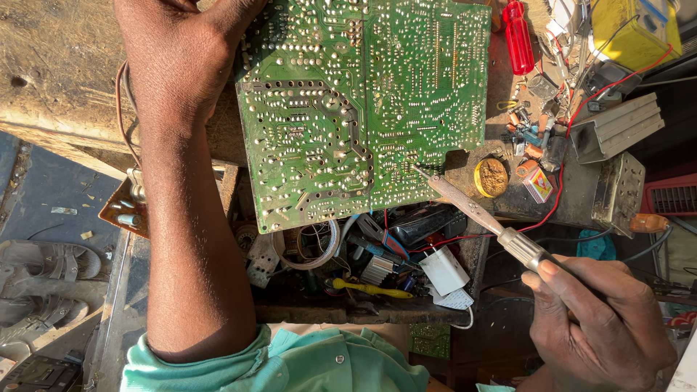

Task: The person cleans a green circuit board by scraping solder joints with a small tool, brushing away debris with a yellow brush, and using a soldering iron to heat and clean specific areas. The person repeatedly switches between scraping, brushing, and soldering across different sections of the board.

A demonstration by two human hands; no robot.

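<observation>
A pair of grey sandals (43, 276) is seen at the far left on a dark floor, beside a worn wooden bench top (58, 80) lit by low sun. A small brown circuit board (125, 210) with a trailing wire is found hanging at the bench edge. The left hand (181, 51) is laid over the upper left corner of a large green circuit board (363, 109), solder side up; whether its fingers are curled under the board cannot be told. Below the board, an open tray (363, 305) is filled with coiled wire, a white charger block (444, 270) and a yellow-handled tool (369, 289). A soldering iron (472, 210) is gripped by the closed fingers of the right hand (599, 323), its tip set on the board's lower right edge. A round tin of brown paste (491, 177), a red screwdriver handle (518, 36), a yellow meter (635, 33) and metal heat sinks (617, 156) are ranged at the right.
</observation>
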